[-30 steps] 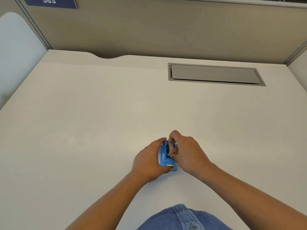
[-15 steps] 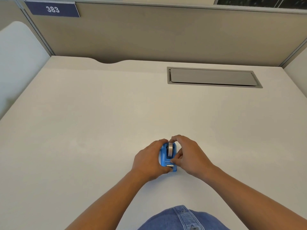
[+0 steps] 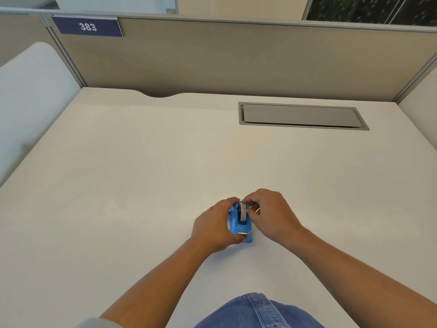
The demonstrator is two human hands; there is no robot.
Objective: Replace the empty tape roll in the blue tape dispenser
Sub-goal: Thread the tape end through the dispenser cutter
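Note:
A small blue tape dispenser (image 3: 239, 227) stands on the white desk (image 3: 142, 185), its metal cutter end toward me. A grey tape roll (image 3: 242, 213) sits upright in its slot. My left hand (image 3: 214, 224) grips the dispenser's left side. My right hand (image 3: 272, 214) is at the dispenser's right, its fingertips pinched at the top and side of the roll. The right side of the dispenser is hidden behind those fingers.
A grey cable hatch (image 3: 302, 116) is set into the desk at the back right. Beige partition walls (image 3: 236, 58) close the desk at the back and sides, with a sign reading 383 (image 3: 87, 26). My denim-clad knee (image 3: 257, 313) shows at the bottom edge.
The right hand has shifted from covering the roll to its right side, so the roll now shows in the slot. The left hand keeps its grip. The camera has tilted up a little.

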